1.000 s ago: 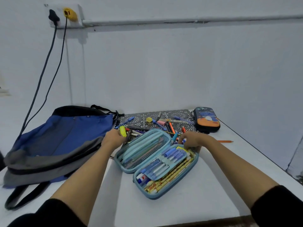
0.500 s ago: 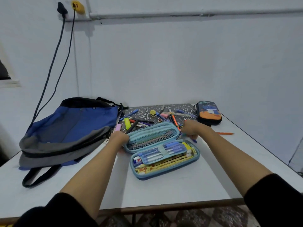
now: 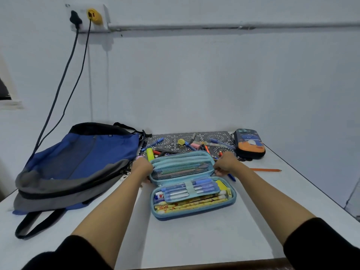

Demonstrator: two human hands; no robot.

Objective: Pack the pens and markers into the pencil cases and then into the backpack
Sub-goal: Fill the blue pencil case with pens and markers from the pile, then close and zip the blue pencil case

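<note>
We've got the blue pencil case lying open on the counter, pens strapped into its near half. Our left hand grips the left end of the mesh lid, our right hand pinches its right end. The backpack lies flat to the left, 1 dark pencil case sits far right, and loose pens are scattered just behind

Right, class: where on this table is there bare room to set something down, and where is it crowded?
Free: the table between the open pencil case and the near edge, and the right side nearer than the orange pencil. Crowded: the pen-strewn patterned mat, and the left under the backpack.
</note>
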